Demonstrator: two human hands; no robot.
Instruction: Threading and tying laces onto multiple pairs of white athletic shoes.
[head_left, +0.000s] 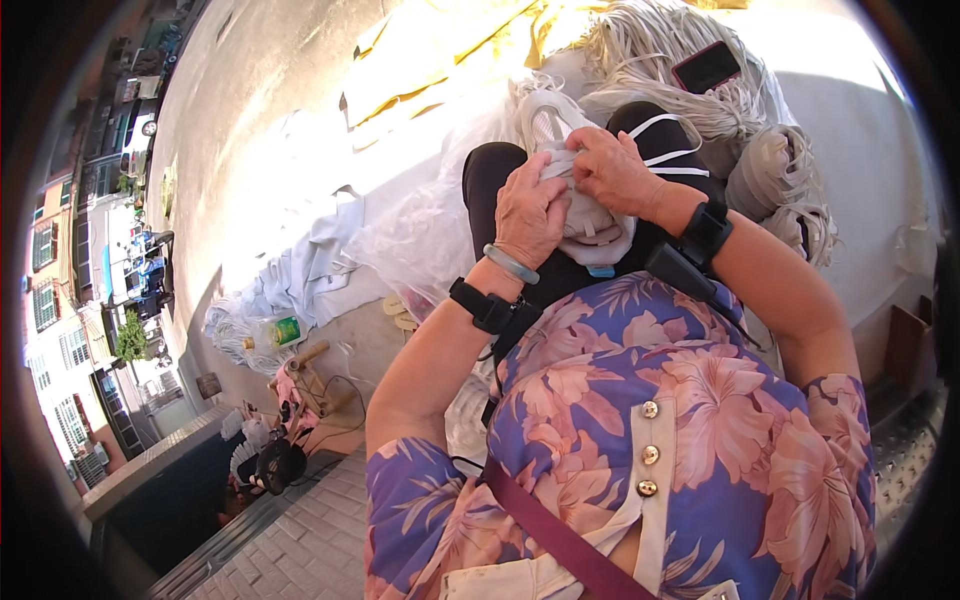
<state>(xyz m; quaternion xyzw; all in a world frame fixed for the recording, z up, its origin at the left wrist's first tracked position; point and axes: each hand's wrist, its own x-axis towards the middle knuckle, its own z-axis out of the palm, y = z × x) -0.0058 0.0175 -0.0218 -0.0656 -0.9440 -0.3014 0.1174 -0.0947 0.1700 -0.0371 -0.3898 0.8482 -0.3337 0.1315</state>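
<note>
A white sneaker (pixel 597 222) rests between my knees, its heel toward me and its toe pointing away. My left hand (pixel 528 212) is closed at the shoe's left side, thumb and fingers pinching near the lacing. From the other side, my right hand (pixel 618 172) bends its fingers down onto the same spot. Its fingertips look pinched on a white shoelace (pixel 668 160), which loops out over my right thigh. Exactly what lies between the left fingertips is hidden. A small blue tab (pixel 601 271) shows below the heel.
Bundles of pale laces (pixel 655 60) lie beyond my right knee, with a phone (pixel 706 67) on top. Tied shoes or lace rolls (pixel 765 175) sit right. Clear plastic sheeting (pixel 420 215), a yellow sack (pixel 400 65) and a green-labelled bottle (pixel 278 332) lie left. Another person (pixel 275 462) is lower left.
</note>
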